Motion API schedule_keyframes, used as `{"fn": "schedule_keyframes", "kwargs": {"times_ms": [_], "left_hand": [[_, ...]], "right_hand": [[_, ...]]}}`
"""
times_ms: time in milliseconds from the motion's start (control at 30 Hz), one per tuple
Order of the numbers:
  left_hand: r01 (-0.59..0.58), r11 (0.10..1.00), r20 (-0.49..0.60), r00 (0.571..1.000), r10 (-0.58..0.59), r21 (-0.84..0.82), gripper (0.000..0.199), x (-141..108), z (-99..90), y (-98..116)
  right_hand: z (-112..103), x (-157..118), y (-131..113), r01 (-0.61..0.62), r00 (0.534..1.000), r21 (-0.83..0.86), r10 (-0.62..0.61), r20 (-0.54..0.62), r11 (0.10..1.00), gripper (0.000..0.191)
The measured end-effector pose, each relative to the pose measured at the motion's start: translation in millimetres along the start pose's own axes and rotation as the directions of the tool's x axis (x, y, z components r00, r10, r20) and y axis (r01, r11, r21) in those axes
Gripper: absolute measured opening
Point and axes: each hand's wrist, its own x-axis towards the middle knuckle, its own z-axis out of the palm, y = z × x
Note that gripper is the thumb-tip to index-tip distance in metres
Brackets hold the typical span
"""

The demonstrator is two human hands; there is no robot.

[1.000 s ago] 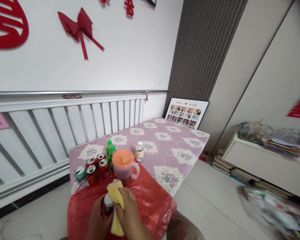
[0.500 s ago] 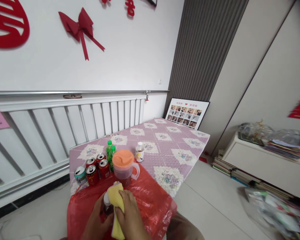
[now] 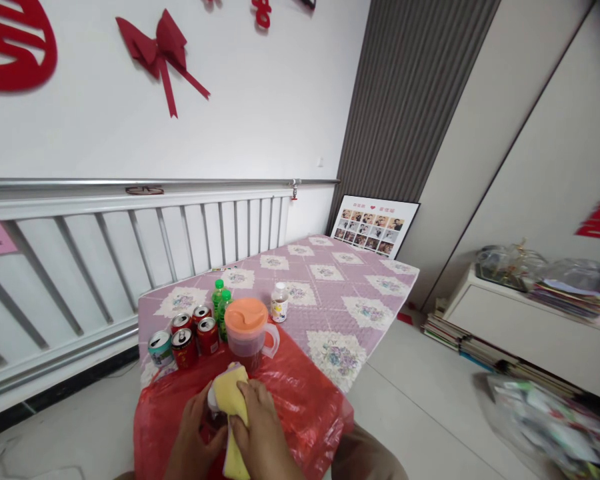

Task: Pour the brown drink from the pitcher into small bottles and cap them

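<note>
My left hand (image 3: 196, 432) is closed around a small bottle with a white cap (image 3: 212, 401), most of it hidden by the fingers and cloth. A folded yellow cloth (image 3: 231, 392) lies against the bottle's side, gripped by my right hand (image 3: 264, 427). Both hands are over a red plastic sheet (image 3: 305, 400) at the table's near end. Just beyond them stands a clear pitcher with an orange lid (image 3: 247, 319), its handle to the right.
Several drink cans (image 3: 183, 348) stand left of the pitcher, beside two green-capped bottles (image 3: 219, 300). A white-capped bottle (image 3: 280, 303) is right of them on the flowered tablecloth (image 3: 325, 273). A radiator (image 3: 180, 233) lines the wall; a photo board (image 3: 375, 223) leans at the far end.
The hands stay on the bottle and cloth, with only a very slight shift. The pitcher, cans and other bottles have not moved.
</note>
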Motion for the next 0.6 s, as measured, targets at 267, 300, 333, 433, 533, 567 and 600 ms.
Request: {"fn": "schedule_keyframes", "kwargs": {"times_ms": [267,300,333,433,533,567,600], "left_hand": [[0.029,0.999,-0.071,0.997,-0.025,0.047,0.058,-0.5,1.3,8.7],[0.021,0.999,-0.046,0.999,-0.019,0.035,0.058,0.6,-0.5,7.9],[0.013,1.0,-0.01,1.0,-0.012,0.019,0.058,2.2,-3.0,6.6],[0.019,0.998,0.149,0.989,-0.011,-0.053,0.063,8.9,-14.2,1.8],[0.062,0.991,0.252,0.967,-0.03,-0.117,0.071,15.6,-24.7,1.9],[0.073,0.988,0.278,0.96,-0.032,-0.137,0.074,17.2,-26.8,3.6],[0.085,0.985,0.307,0.951,-0.034,-0.153,0.076,18.4,-27.9,5.8]], "right_hand": [[-1.5,-2.3,-1.5,0.01,1.0,-0.02,-0.01,0.015,1.0,0.063],[-1.8,-1.8,-1.6,0.006,1.0,-0.029,-0.005,0.021,1.0,0.063],[-2.1,-1.2,-1.8,0.002,1.0,-0.038,-0.001,0.027,0.999,0.063],[-3.6,0.1,-4.0,-0.009,0.999,-0.053,0.011,0.04,0.999,0.062],[-5.5,0.7,-8.8,-0.03,0.997,-0.09,0.036,0.067,0.995,0.061],[-6.4,0.8,-10.8,-0.039,0.995,-0.113,0.048,0.082,0.993,0.06],[-7.3,1.0,-12.9,-0.047,0.993,-0.137,0.061,0.097,0.989,0.06]]}}
